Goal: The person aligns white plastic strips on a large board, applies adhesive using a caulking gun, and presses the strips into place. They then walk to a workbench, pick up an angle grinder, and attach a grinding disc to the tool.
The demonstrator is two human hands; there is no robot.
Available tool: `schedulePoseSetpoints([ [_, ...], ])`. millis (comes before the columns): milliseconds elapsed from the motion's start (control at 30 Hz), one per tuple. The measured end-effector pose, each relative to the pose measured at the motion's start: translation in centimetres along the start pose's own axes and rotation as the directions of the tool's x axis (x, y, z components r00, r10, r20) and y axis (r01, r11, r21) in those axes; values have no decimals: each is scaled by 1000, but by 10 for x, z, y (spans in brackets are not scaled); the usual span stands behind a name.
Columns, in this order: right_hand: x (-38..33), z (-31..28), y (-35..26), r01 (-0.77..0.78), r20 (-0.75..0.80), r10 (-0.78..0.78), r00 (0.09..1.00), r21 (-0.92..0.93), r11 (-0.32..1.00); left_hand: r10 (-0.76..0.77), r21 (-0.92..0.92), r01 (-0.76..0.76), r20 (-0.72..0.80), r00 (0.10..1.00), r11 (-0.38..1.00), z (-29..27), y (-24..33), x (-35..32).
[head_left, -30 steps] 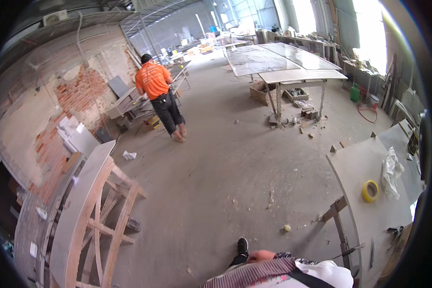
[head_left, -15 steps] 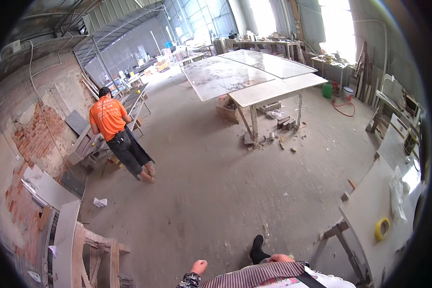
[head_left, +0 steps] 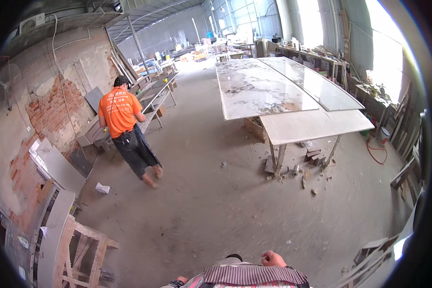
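My right hand (head_left: 273, 259) is in front of my body at the lower edge, with its fingers curled in and nothing visible in them. My left hand (head_left: 181, 279) barely shows at the bottom edge, and its fingers are hidden. Between the two lies a striped cloth (head_left: 254, 274) across my front. Neither hand touches any object around me. The tip of a dark shoe (head_left: 234, 257) pokes out beyond the cloth, over the grey floor.
Ahead to the right, glossy patterned slabs (head_left: 264, 91) lie on a pale tabletop (head_left: 317, 126). A person in an orange shirt (head_left: 120, 111) works at a bench on the left. A wooden trestle (head_left: 93, 254) stands near left; rubble (head_left: 302, 180) litters the floor under the table.
My view has swung right and moved forward, so the slab table looks nearer. My left hand has dropped almost out of view. The roll of yellow tape at right is gone from sight.
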State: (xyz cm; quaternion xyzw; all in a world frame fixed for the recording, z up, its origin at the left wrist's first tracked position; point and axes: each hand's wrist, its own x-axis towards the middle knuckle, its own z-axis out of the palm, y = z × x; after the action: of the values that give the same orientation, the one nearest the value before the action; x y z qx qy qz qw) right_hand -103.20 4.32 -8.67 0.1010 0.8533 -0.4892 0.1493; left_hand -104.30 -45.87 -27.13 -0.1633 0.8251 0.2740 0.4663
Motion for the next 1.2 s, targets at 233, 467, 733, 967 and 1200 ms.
schedulePoseSetpoints([
  [233, 76, -91, 53, -172, 21, 173, 985, -46, 984, 40, 51, -44, 72, 997, 998, -20, 143, 83],
  [467, 74, -216, 91, -322, -307, 340, 889, 110, 940, 183, 343, -270, 265, 947, 900, -43, 436, 199],
  [733, 55, -267, 167, -438, -447, 651, 614, 493, 752, 287, 404, -498, 478, 830, 768, 77, 781, 278],
  [967, 77, -381, 283, -525, -372, 730, 574, 517, 676, 354, 265, -567, 561, 749, 780, 233, 973, 260],
  [1200, 69, -592, 330, -437, -539, 631, 558, 455, 776, 204, 644, -618, 599, 774, 452, 325, 1093, 217],
])
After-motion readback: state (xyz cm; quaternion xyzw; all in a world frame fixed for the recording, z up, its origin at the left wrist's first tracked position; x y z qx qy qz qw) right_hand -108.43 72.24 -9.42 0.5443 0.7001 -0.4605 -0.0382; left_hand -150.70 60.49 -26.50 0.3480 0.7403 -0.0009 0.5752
